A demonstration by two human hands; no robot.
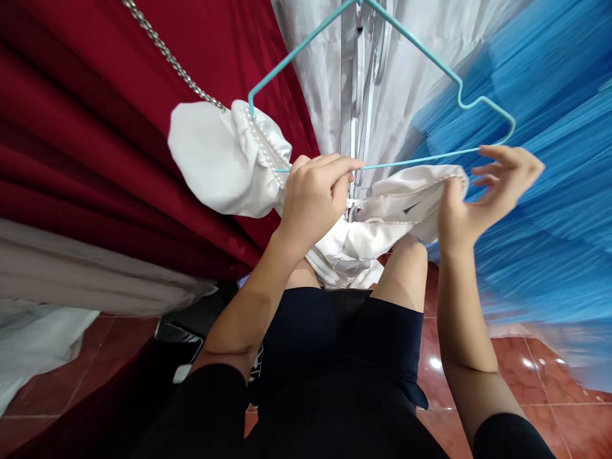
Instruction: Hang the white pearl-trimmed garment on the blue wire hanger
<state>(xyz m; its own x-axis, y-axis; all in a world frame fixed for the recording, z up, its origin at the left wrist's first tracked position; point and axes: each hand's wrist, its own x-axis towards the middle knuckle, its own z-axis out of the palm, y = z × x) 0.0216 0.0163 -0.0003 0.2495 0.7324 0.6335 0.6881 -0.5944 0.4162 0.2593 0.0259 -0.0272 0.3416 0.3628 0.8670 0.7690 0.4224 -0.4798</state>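
Note:
A light-blue wire clothes hanger (411,33) is up in front of me, its left end inside the pearl-trimmed opening of a white garment (210,159). My left hand (315,194) is closed around the lower bar, with the white cloth bunched under it. At the other end of the bar is my right hand (495,185), its fingers apart. The right thumb lies against the pearl-edged side of the garment, and the fingertips are close to the bar. That right side of the cloth hangs below the bar. The garment's lower part falls between my knees.
Red fabric (95,127) hangs at left, with a metal chain (167,57) in front of it. White cloth (315,70) hangs in the middle, beside blue tulle (549,210) on the right. A dark phone-like object (179,338) lies left of me, above red floor tiles (516,363).

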